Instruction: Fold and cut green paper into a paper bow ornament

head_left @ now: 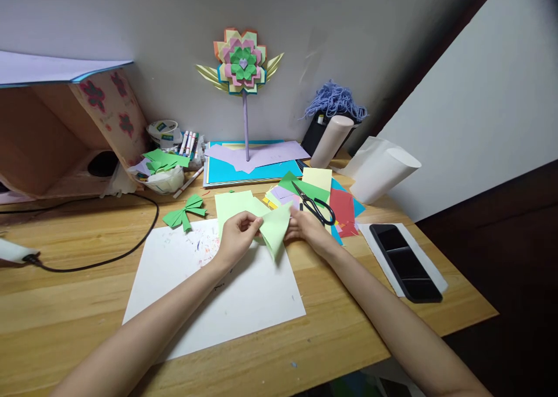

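The fingers of the left hand (pixel 238 235) pinch a bent pale green paper (pixel 274 229) above a white sheet (pixel 253 310) on the counter (pixel 340 339). The right hand (pixel 311 231) curls its fingers at the paper's right edge, near black-handled scissors (pixel 321 209); I cannot tell whether it grips.

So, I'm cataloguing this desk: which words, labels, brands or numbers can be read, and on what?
None can be read.
Round white container: label too small and blurred.
Markers: any print too small.
White sheet: small marks, none readable.
Phone: dark screen, no readable text.
Pale green paper: no writing visible.
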Available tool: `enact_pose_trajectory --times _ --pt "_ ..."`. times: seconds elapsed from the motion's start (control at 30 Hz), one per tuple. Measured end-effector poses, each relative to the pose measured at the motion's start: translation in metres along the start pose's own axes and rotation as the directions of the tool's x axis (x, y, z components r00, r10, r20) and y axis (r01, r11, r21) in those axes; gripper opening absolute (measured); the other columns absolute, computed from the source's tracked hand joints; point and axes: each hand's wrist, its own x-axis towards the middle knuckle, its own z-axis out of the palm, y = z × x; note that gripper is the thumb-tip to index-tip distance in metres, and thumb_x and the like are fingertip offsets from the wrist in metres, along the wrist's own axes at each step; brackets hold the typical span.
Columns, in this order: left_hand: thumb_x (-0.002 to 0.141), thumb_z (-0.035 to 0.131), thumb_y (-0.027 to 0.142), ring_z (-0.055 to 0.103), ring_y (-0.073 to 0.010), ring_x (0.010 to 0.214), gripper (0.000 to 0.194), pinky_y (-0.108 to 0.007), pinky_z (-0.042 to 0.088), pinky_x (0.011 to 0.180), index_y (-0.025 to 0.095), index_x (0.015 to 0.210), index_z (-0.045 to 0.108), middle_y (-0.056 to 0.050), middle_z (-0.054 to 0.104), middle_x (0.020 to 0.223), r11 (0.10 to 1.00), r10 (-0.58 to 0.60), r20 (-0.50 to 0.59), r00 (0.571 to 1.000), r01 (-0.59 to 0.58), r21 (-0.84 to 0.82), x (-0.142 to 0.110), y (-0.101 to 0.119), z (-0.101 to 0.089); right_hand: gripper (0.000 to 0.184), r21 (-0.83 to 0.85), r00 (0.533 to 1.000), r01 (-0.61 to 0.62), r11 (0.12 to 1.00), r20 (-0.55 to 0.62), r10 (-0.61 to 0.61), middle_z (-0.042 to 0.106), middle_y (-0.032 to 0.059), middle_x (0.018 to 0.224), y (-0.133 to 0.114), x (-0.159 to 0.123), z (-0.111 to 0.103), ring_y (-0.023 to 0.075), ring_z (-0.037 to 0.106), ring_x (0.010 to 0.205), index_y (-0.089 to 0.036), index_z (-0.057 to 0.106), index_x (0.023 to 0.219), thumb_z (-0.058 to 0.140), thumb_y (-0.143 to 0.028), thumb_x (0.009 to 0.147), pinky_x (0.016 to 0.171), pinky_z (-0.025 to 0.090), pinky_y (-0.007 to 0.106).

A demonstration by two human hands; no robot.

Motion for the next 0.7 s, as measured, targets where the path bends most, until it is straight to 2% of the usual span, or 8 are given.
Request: enact_pose_trajectory --times 0.03,0.1,0.3,0.5,0.7 --pt "0.072 0.063 0.037 0.057 -0.0119 0.053 0.024 -0.022 0.046 0.054 0.015 0.065 0.058 0.0 0.059 0.058 1.0 0.01 -0.013 1.0 -0.009 0.005 0.0 0.001 0.0 0.044 -0.02 0.996 -0.024 1.0 0.089 0.026 0.07 0.0071 0.074 0.001 -0.003 0.004 0.0163 0.066 0.064 -0.013 0.064 0.084 0.064 -0.054 0.068 0.058 0.053 0.024" --pt "0.073 0.063 0.037 0.057 -0.0118 0.053 0.024 -0.022 0.045 0.054 0.015 0.065 0.058 0.001 0.059 0.056 1.0 0.022 -0.028 0.999 -0.021 0.007 -0.001 0.001 -0.001 0.045 -0.032 0.983 -0.049 0.998 0.174 0.053 0.071 0.0078 0.078 0.004 -0.007 0.012 0.0186 0.067 0.07 -0.012 0.065 0.091 0.071 -0.048 0.064 0.063 0.054 0.027" --pt "0.073 0.063 0.039 0.058 -0.0129 0.054 0.026 -0.024 0.047 0.058 0.015 0.067 0.058 -0.001 0.061 0.056 0.999 -0.02 -0.031 0.999 0.019 -0.039 -0.001 0.001 -0.002 0.043 -0.014 0.992 -0.09 0.996 0.093 0.091 0.071 0.0086 0.071 0.012 -0.007 0.018 0.0196 0.068 0.064 -0.01 0.066 0.092 0.067 -0.047 0.068 0.06 0.054 0.028" --pt "0.07 0.065 0.04 0.058 -0.0127 0.054 0.026 -0.024 0.048 0.056 0.015 0.066 0.058 0.0 0.06 0.056 0.998 -0.029 -0.056 0.998 0.026 -0.053 0.001 -0.003 -0.002 0.045 0.018 0.979 -0.092 0.996 0.184 0.087 0.071 0.0087 0.075 0.014 -0.006 0.014 0.0201 0.068 0.069 -0.011 0.063 0.101 0.071 -0.039 0.066 0.062 0.055 0.029" --pt "0.069 0.065 0.041 0.057 -0.0126 0.053 0.027 -0.023 0.047 0.054 0.015 0.065 0.058 0.0 0.06 0.055 0.998 -0.041 -0.088 0.995 0.038 -0.043 0.001 -0.004 -0.002 0.043 -0.092 0.978 -0.096 0.991 0.175 0.112 0.071 0.0084 0.072 0.013 -0.007 0.013 0.0155 0.066 0.061 -0.009 0.066 0.096 0.073 -0.036 0.064 0.058 0.052 0.024"
